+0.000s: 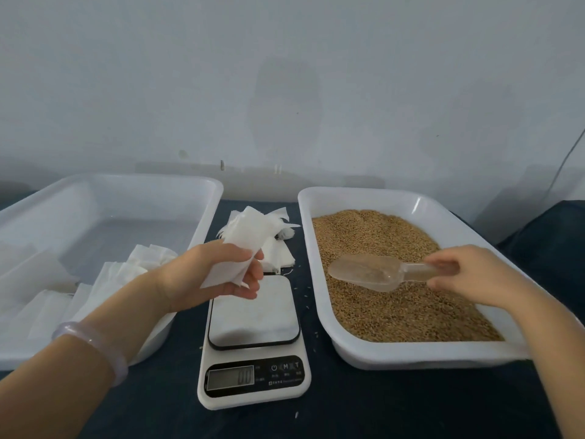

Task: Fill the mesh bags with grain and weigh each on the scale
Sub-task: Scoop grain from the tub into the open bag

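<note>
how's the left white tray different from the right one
The left tray holds flat white mesh bags toward its near side, with much of its floor bare; the right tray is filled with brown grain. The right hand holds a clear scoop over the right tray; no tool lies in the left tray. Both are white, rectangular, round-cornered plastic trays flanking the scale.

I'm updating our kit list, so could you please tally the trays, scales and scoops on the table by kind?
Trays: 2, the left tray and the right tray with grain
Scales: 1, the scale
Scoops: 1, the scoop in the right hand
Total: 4
Bags are left out; the left hand holds one bag.
</note>
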`<state>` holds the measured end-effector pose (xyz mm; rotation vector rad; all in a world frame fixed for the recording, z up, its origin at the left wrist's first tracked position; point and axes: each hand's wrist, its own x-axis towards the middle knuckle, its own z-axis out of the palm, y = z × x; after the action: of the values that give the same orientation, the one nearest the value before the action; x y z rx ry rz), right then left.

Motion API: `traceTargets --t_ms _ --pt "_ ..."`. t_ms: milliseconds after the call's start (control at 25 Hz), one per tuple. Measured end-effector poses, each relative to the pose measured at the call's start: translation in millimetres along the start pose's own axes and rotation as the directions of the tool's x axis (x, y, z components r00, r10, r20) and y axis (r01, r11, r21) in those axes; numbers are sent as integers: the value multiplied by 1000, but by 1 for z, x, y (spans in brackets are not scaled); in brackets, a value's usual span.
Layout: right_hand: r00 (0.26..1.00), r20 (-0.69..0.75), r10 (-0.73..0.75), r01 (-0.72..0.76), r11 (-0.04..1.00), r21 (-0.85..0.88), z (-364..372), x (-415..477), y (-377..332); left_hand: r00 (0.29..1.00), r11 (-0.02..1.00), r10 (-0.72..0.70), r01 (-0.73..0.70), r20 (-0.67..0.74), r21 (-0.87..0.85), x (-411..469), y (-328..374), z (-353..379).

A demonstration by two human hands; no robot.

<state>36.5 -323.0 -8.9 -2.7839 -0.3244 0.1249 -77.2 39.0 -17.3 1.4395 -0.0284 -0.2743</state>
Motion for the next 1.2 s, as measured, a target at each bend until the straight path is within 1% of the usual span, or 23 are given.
traceTargets --t_ms 80,160,240,320,360,480,600,640,720,760,800,880,1000,1080,1200 --pt "994 -111 6 -26 984 -177 -8 -4 1 994 996 72 -66 -87 67 2 -2 0" --pt "978 -206 -29 -41 943 -329 -13 -4 -1 988 983 108 -90 -112 158 2 -2 1" --pt "969 -237 -69 -18 938 -347 -13 -1 -7 989 963 95 -63 -110 261 0 -1 2" --pt "973 -204 -112 38 940 -339 -6 4 -15 993 943 79 -44 -93 329 -1 -1 3" --pt "975 -179 -135 66 937 -343 0 5 -19 993 947 81 -50 -85 318 -1 -2 4" --pt "971 -152 -182 119 930 -347 14 7 -20 994 982 68 -52 -82 182 1 -3 1" --pt "979 -111 -170 135 954 -267 19 8 -12 998 993 42 -36 -52 109 2 -1 0" --pt "984 -78 -163 144 968 -204 18 8 -8 998 995 36 -31 -48 91 3 0 3" --pt "985 13 -174 174 985 -13 13 6 -2 997 995 49 -43 -67 89 4 4 11" --pt "983 40 -180 176 981 84 10 4 1 994 989 71 -60 -83 135 7 6 17" --pt "983 42 -180 172 974 146 8 3 4 990 971 101 -77 -95 227 10 9 25" --pt "987 13 -158 154 974 166 4 -1 12 981 885 156 -87 -115 458 23 14 45" --pt "989 -39 -142 147 971 188 -6 -12 25 962 715 242 -90 -126 694 51 10 79" --pt "984 -91 -156 171 964 202 -20 -21 32 953 627 279 -88 -118 774 67 3 97" --pt "975 -167 -149 185 956 228 -52 -33 38 948 598 282 -56 -144 800 83 -6 110"
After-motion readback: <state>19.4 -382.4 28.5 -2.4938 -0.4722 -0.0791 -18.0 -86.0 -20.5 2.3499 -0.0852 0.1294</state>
